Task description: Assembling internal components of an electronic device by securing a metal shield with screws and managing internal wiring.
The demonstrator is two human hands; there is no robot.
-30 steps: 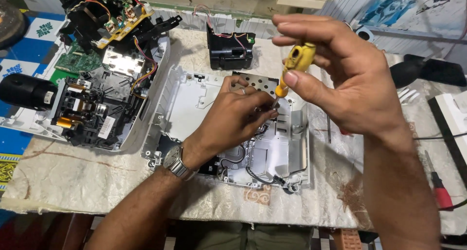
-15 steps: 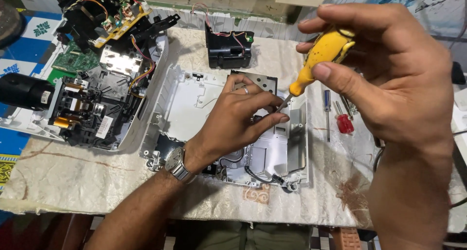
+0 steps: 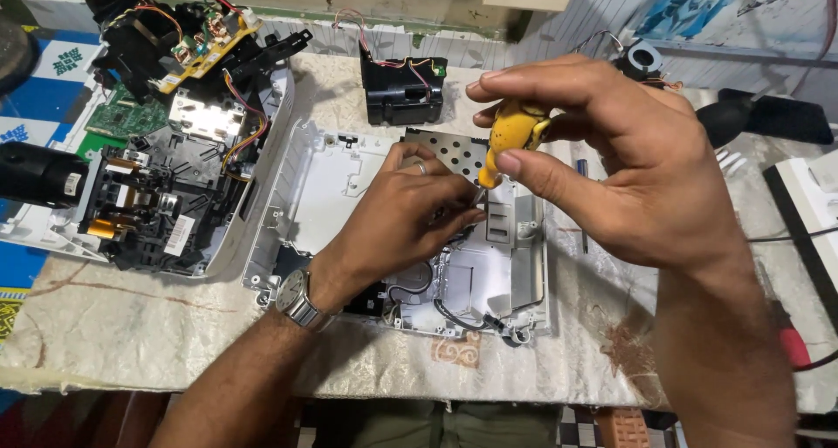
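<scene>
White plastic housing shell (image 3: 332,186): an open tray with a perforated metal plate at its far side and black cables at its near edge, lying on the pale cloth-covered bench (image 3: 131,326). Left of the shell sits a stripped black chassis with circuit boards (image 3: 166,177), touching its edge. The left hand (image 3: 401,225) rests curled inside the shell, fingertips pressed down. The right hand (image 3: 628,169) pinches a yellow-handled screwdriver (image 3: 511,138) above the plate; its tip is hidden. Bare cloth lies nearer than the shell.

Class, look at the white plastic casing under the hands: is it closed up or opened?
Opened. The white casing lies with its inside facing up, a perforated metal plate and black wires exposed.
</scene>
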